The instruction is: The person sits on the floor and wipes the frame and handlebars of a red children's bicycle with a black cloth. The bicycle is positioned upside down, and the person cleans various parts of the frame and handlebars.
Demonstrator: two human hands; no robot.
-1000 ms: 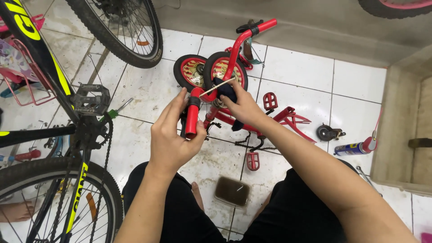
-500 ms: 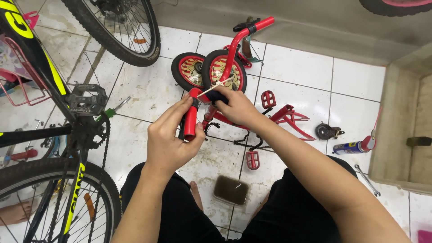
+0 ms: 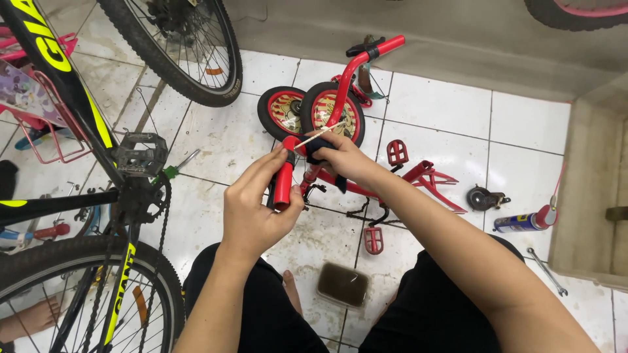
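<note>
At frame centre, the left hand (image 3: 255, 209) wraps its fingers shut around a red grip (image 3: 284, 184), held upright. The right hand (image 3: 343, 159) pinches a thin stick (image 3: 318, 135) against the grip's top, forearm crossing from the lower right.

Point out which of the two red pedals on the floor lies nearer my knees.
The lower red pedal, on the tile just above the brown tub. The other pedal lies farther up, beside the small bike's frame.
</note>
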